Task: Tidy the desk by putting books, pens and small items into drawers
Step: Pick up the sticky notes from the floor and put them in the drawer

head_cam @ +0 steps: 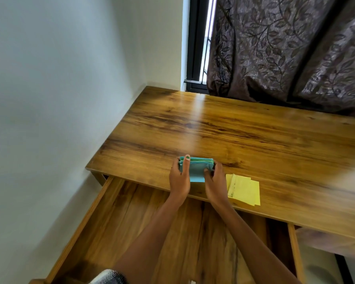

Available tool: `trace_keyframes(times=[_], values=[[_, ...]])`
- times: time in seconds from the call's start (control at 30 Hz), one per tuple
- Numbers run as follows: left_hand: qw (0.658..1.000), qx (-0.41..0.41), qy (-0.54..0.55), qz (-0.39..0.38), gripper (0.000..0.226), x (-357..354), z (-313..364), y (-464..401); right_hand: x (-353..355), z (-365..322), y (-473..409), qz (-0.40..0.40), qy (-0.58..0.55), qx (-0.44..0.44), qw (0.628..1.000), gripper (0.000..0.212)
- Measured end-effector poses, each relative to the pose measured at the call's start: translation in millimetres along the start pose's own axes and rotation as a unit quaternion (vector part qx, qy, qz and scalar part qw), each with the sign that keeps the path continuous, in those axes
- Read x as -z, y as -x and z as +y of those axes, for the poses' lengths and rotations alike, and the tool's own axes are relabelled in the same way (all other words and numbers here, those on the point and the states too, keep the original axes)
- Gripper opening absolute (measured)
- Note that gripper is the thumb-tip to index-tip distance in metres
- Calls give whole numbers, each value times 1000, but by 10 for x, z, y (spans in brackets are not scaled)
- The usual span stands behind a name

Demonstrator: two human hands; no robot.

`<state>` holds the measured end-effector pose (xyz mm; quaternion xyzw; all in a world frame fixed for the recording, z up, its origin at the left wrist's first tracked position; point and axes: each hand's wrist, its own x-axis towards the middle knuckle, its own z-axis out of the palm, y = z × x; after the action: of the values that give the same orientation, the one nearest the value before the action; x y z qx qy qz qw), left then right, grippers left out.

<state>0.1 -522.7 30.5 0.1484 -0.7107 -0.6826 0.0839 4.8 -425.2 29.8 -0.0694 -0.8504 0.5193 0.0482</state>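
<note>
Blue paper stack up on edge near the front rim of the counter, squeezed between both hands. Greenish sheets visible along the top edge of the stack. Left hand grasping the stack's left end, index finger stretched up over the top corner, green-painted nail showing. Right hand clasping the right end, thumb curled onto the front face, remaining fingers wrapped behind and mostly hidden. Both forearms reaching up from the lower edge of the view, crossing over the open drawer.

Just right of the right hand, yellow papers lying flat on the counter, a few sheets fanned slightly, corners offset, close to the front edge. Touching the right hand or only just beside it: cannot tell.

Below the counter edge, drawer pulled well out, wood-grain bottom in plain sight, left side wall running diagonally toward the lower left. A second compartment partly in view at lower right, beyond a wooden divider.

Counter top brown, streaked wood grain, a band of glare running across the middle from the window. Plain pale wall along the left. Dark-framed window at the back, brown leaf-patterned curtain hanging over the counter's far edge. Grey-white fabric at the bottom edge of the view, too cropped to identify.
</note>
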Motion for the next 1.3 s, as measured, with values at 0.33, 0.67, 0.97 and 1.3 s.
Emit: trace_keyframes(times=[0.33,0.67,0.97,1.3], values=[[993,-34,-26,-114,47,195,-169,75,13,138,-43,34,39,20,998,22],[998,18,-27,55,30,741,-180,476,-261,-22,451,5,-8,54,998,34],[969,208,-13,134,47,1433,-648,1153,-901,254,1059,-203,17,51,978,33],[872,435,119,189,43,2021,-778,1317,-1560,267,1374,-337,98,20,936,35]])
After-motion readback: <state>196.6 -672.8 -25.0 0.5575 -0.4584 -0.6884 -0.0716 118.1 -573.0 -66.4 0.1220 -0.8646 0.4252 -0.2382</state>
